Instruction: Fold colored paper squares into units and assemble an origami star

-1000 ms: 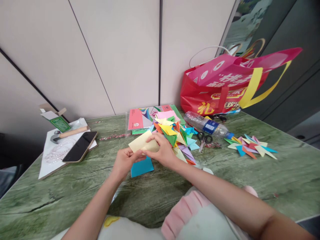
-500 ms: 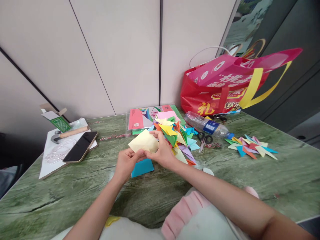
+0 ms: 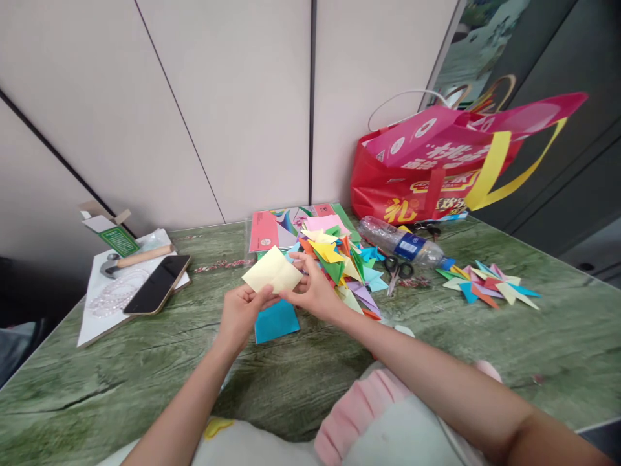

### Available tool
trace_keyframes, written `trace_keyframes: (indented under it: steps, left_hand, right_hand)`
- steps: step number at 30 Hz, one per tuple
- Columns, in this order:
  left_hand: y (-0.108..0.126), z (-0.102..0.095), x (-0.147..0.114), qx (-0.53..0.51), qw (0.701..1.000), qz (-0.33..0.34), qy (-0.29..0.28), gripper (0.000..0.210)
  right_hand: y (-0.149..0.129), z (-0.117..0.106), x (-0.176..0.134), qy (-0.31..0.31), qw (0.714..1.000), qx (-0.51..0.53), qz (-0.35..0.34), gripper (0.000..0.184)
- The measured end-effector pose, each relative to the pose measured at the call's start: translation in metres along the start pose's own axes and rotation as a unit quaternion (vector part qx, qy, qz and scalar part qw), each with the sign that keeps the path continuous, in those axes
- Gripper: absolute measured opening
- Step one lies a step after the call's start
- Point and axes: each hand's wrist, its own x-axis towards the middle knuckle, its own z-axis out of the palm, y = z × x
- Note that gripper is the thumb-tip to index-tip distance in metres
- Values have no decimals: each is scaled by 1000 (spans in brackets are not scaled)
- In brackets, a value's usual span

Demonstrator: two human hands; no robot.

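Note:
A pale yellow square of paper (image 3: 272,270) is held up above the table, one corner pointing away from me. My left hand (image 3: 243,312) pinches its near edge between thumb and fingers. At its right corner, my right hand (image 3: 314,291) has the paper between thumb and fingertips. Below the hands lies a blue sheet of paper (image 3: 277,321) on the table. Just beyond my right hand is a heap of folded coloured paper pieces (image 3: 334,255), partly covering a pink-and-green paper pack (image 3: 264,232).
On the right are scissors (image 3: 398,270), a plastic bottle (image 3: 412,247), a folded-paper cluster (image 3: 490,285) and a red gift bag (image 3: 412,175). On the left, a hammer (image 3: 140,257), a phone (image 3: 158,285) and a small box (image 3: 114,234) sit by a white pad (image 3: 92,327).
The yellow paper has shifted slightly left and turned, now showing more of its face as a diamond. Both hands still hold it; the right fingers have moved along its right corner.

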Motion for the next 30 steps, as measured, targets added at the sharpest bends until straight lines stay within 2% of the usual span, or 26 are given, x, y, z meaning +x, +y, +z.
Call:
trace_keyframes:
  steps: [2, 5, 11, 15, 19, 25, 30]
  left_hand:
    - [0, 2, -1, 3, 1000, -5, 4, 37]
    - [0, 4, -2, 2, 1000, -16, 3, 35]
    - [1, 1, 0, -5, 1000, -15, 7, 35]
    - [5, -4, 1, 11, 1000, -9, 8, 35]
    - [8, -8, 2, 47, 999, -13, -1, 35]
    - [10, -7, 1, 119, 990, -54, -47, 39]
    - [7, -8, -2, 195, 963, -112, -146, 43]
  right_hand:
    - [1, 0, -1, 18, 999, -28, -1, 68]
    - [6, 0, 0, 31, 998, -50, -3, 64]
    - [8, -1, 2, -1, 1000, -14, 15, 59]
    - [8, -3, 3, -9, 999, -40, 23, 55]
    - [13, -5, 7, 25, 998, -54, 20, 48]
    - [17, -11, 11, 76, 996, -26, -34, 44]
    - [6, -9, 7, 95, 995, -17, -39, 25]
